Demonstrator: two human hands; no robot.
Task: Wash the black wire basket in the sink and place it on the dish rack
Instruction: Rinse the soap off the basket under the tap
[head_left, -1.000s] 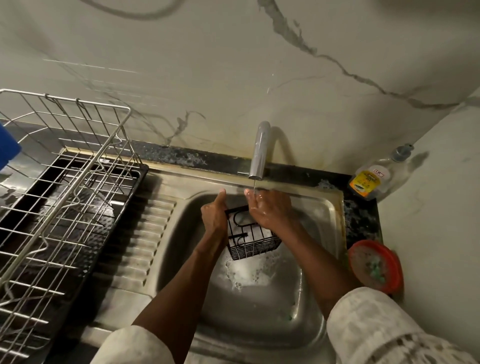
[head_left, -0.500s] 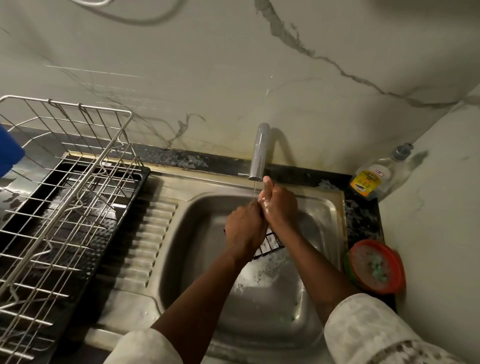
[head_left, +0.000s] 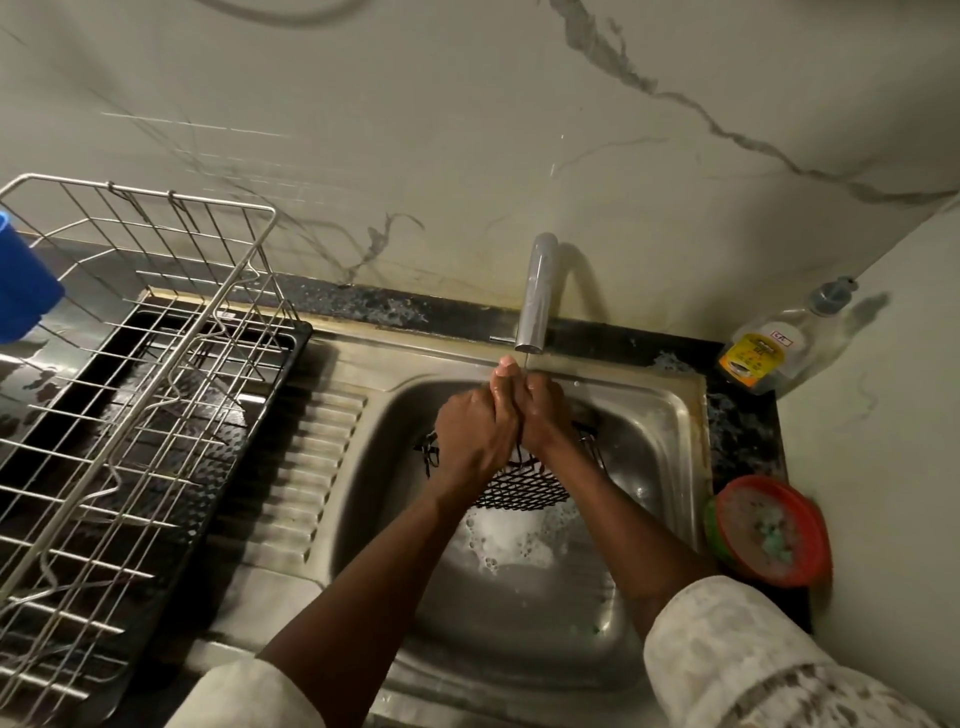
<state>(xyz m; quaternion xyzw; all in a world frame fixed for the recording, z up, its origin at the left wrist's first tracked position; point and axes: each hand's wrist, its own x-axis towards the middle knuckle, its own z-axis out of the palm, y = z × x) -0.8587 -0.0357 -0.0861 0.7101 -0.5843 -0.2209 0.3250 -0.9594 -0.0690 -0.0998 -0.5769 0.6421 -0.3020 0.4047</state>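
Steel sink (head_left: 657, 441), set in a dark stone counter below a marble-veined wall: a person in pale patterned sleeves (head_left: 727, 654) holds the black wire basket (head_left: 519, 488) inside the basin, directly under the tap (head_left: 535, 291), from which a thin thread of water (head_left: 525, 359) falls onto the knuckles. The left hand (head_left: 475, 436) and right hand (head_left: 545, 415) are pressed side by side, fingers curled down over the basket's upper edge, one thumb pointing up toward the spout; the fingertips themselves are hidden. Only the basket's mesh floor and bits of its wire sides show below the wrists, tilted toward the camera, and nothing can be seen inside it. Beneath it, a patch of white foam (head_left: 511, 535) lies on the basin floor.

At left, across the ribbed drainer, the wire dish rack (head_left: 244, 291) stands on a black tray (head_left: 296, 358), well apart from the basket; a blue cup (head_left: 23, 286) shows at the frame's left edge beside the rack. At right, on the counter corner, a clear pump bottle (head_left: 763, 353) with a yellow label stands against the wall; its fill level cannot be told. Nearer the camera, an orange-red bowl (head_left: 818, 535) sits just beside the sink rim, holding suds and something green (head_left: 776, 535).
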